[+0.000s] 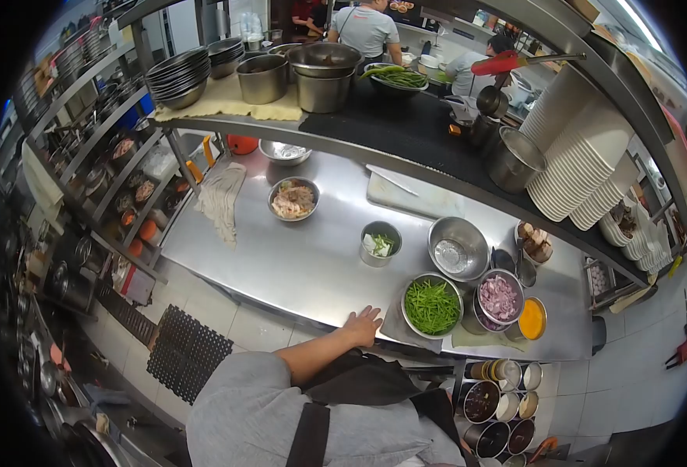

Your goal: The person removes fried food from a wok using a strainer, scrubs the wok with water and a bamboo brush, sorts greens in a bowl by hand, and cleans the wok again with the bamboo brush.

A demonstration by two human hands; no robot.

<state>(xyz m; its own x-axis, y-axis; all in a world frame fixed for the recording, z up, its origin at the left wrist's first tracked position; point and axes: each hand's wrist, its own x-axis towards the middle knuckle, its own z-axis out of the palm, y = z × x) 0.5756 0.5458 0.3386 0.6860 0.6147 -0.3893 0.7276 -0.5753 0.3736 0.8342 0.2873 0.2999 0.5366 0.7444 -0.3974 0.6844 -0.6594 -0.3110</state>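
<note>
My left hand (pixel 361 327) rests at the front edge of the steel table (pixel 281 272), fingers spread and holding nothing. Just right of it stands a metal bowl of cut green vegetable strips (pixel 432 307). Beside that is a bowl of chopped pinkish onion (pixel 499 298), then a container of orange-yellow liquid (pixel 532 319). Farther back are a small pot with white and green pieces (pixel 381 243) and a large metal bowl (pixel 458 247) with nothing visible inside but shine. A bowl of pale, shredded-looking food (pixel 293 199) sits to the left. My right hand is out of view.
An overhead shelf (pixel 405 136) crosses above the table, carrying pots, green peppers (pixel 396 75) and stacked white containers (pixel 573 171). A knife (pixel 392 180) lies on a cutting board (pixel 413 194). Seasoning containers (pixel 502 409) stand low at right. Other people (pixel 367 33) work beyond.
</note>
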